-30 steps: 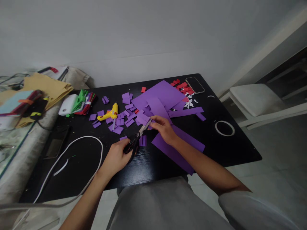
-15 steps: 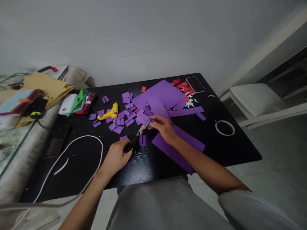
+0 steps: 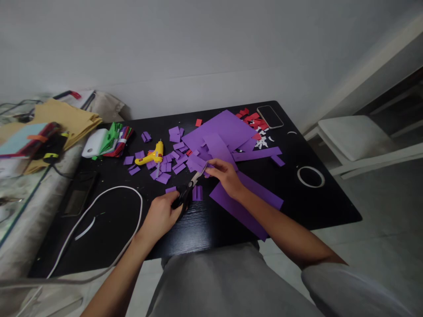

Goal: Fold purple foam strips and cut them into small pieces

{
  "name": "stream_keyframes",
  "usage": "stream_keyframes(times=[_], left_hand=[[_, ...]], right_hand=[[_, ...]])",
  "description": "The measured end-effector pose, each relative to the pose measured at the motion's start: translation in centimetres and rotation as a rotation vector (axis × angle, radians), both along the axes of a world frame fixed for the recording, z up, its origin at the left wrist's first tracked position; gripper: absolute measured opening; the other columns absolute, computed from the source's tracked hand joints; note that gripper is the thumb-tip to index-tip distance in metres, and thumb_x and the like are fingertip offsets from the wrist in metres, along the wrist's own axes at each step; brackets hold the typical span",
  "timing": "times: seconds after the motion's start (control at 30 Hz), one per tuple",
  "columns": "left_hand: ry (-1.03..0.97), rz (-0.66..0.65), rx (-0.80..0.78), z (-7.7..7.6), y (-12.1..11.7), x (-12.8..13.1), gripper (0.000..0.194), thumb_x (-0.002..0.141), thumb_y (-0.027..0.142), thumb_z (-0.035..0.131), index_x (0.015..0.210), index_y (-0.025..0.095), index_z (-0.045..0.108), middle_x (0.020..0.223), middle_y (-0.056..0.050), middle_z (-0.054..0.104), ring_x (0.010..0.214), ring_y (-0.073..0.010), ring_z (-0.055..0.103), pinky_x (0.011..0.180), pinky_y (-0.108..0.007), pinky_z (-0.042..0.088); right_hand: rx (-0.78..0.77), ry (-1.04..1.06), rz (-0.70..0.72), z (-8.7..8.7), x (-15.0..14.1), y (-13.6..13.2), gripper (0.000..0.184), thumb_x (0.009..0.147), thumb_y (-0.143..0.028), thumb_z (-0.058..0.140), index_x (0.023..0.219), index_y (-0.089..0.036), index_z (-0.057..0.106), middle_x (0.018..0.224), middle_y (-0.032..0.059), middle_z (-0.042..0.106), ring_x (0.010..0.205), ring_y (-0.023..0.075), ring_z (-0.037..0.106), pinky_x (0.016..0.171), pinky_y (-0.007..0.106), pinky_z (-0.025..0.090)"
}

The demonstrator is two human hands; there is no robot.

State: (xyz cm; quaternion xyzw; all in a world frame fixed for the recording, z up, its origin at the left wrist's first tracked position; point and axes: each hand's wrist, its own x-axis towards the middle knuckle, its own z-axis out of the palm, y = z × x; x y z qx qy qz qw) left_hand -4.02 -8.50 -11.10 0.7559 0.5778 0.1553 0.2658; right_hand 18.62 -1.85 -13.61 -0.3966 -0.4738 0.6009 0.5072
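My left hand [image 3: 164,211] is closed round the black handles of a pair of scissors [image 3: 187,190], whose blades point up and to the right. Between the fingertips of my right hand [image 3: 225,176] is a piece of purple paper [image 3: 197,163], and the blade tips meet it right beside those fingers. A small folded purple piece [image 3: 197,193] lies just under the scissors. Beyond my right hand, a purple strip [image 3: 218,147] rests on a large purple sheet [image 3: 228,125]. Another purple sheet [image 3: 247,200] lies partly beneath my right forearm.
A yellow glue gun [image 3: 152,154] lies among several small purple pieces [image 3: 180,158]. Red scraps [image 3: 253,116] and a phone [image 3: 270,116] are at the back right, a white ring [image 3: 310,176] nearer. A white cable [image 3: 140,207] loops at left; bundled coloured sheets [image 3: 115,141] sit behind.
The scissor blades look closer together at the purple paper than before. Both hands stay in nearly the same place; the whole view has shifted very slightly.
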Motion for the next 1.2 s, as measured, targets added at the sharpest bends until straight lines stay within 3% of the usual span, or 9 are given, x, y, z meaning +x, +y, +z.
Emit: stream_keyframes(times=[0.2, 0.37, 0.57, 0.7, 0.8, 0.93, 1.07, 1.2], left_hand=[[-0.080, 0.085, -0.017, 0.3, 0.0, 0.0, 0.034, 0.088, 0.042, 0.057, 0.064, 0.018, 0.056, 0.057, 0.003, 0.052, 0.056, -0.0127, 0.046, 0.057, -0.025, 0.032], [-0.117, 0.176, -0.007, 0.4, 0.2, 0.0, 0.038, 0.084, 0.047, 0.064, 0.061, 0.018, 0.052, 0.057, 0.004, 0.046, 0.056, -0.0114, 0.042, 0.054, -0.024, 0.030], [-0.226, 0.156, -0.042, 0.1, 1.3, -0.1, 0.035, 0.082, 0.052, 0.065, 0.081, 0.018, 0.060, 0.073, 0.000, 0.060, 0.066, -0.0153, 0.052, 0.060, -0.025, 0.039], [-0.302, 0.222, -0.096, 0.0, 2.8, 0.5, 0.033, 0.081, 0.050, 0.068, 0.081, 0.018, 0.061, 0.072, 0.000, 0.061, 0.068, -0.0164, 0.055, 0.062, -0.026, 0.042], [-0.471, 0.209, -0.170, 0.3, 4.1, 1.4, 0.032, 0.077, 0.046, 0.073, 0.086, 0.017, 0.064, 0.081, -0.003, 0.067, 0.076, -0.0189, 0.061, 0.069, -0.029, 0.046], [-0.766, 0.179, -0.277, 0.3, 5.1, 2.7, 0.036, 0.068, 0.042, 0.080, 0.085, 0.017, 0.061, 0.093, -0.006, 0.072, 0.085, -0.0208, 0.066, 0.081, -0.033, 0.051], [-0.796, 0.217, -0.250, -0.3, 5.0, 3.5, 0.038, 0.062, 0.036, 0.084, 0.082, 0.018, 0.058, 0.082, -0.001, 0.067, 0.070, -0.0148, 0.059, 0.068, -0.028, 0.049], [-0.799, 0.226, -0.177, -0.8, 4.9, 3.6, 0.034, 0.062, 0.031, 0.083, 0.082, 0.018, 0.059, 0.077, 0.002, 0.061, 0.066, -0.0120, 0.053, 0.064, -0.024, 0.044]], right_hand=[[-0.054, 0.001, -0.052, -0.5, -0.2, 0.2, 0.025, 0.072, -0.044, 0.080, 0.082, -0.023, 0.072, 0.073, -0.0018, 0.063, 0.067, 0.0146, 0.059, 0.068, 0.031, 0.053], [-0.051, -0.023, -0.070, -0.3, -0.4, 0.0, 0.025, 0.073, -0.043, 0.082, 0.079, -0.022, 0.071, 0.076, -0.0020, 0.064, 0.075, 0.0147, 0.062, 0.076, 0.032, 0.052], [-0.059, 0.009, -0.047, -0.2, -0.6, -0.1, 0.031, 0.063, -0.038, 0.089, 0.078, -0.021, 0.068, 0.073, -0.0046, 0.066, 0.069, 0.0124, 0.063, 0.073, 0.028, 0.052], [-0.097, 0.059, -0.006, 0.2, -0.5, -0.3, 0.033, 0.063, -0.033, 0.089, 0.083, -0.022, 0.066, 0.075, -0.0049, 0.070, 0.071, 0.0127, 0.066, 0.077, 0.029, 0.053], [-0.147, 0.140, 0.027, 0.4, -0.5, -0.4, 0.038, 0.061, -0.027, 0.089, 0.090, -0.023, 0.065, 0.086, -0.0034, 0.074, 0.080, 0.0150, 0.069, 0.082, 0.031, 0.055], [-0.255, 0.211, 0.032, 0.2, -0.5, -0.4, 0.050, 0.058, -0.023, 0.090, 0.101, -0.026, 0.065, 0.093, -0.0031, 0.074, 0.081, 0.0168, 0.070, 0.073, 0.031, 0.058], [-0.279, 0.226, 0.052, -0.1, -0.6, -0.4, 0.056, 0.056, -0.018, 0.090, 0.107, -0.026, 0.068, 0.095, -0.0024, 0.072, 0.079, 0.0149, 0.069, 0.070, 0.028, 0.058], [-0.315, 0.255, 0.055, 0.0, -0.9, -0.7, 0.048, 0.056, -0.019, 0.091, 0.097, -0.024, 0.068, 0.094, -0.0027, 0.071, 0.082, 0.0152, 0.070, 0.075, 0.030, 0.061]])
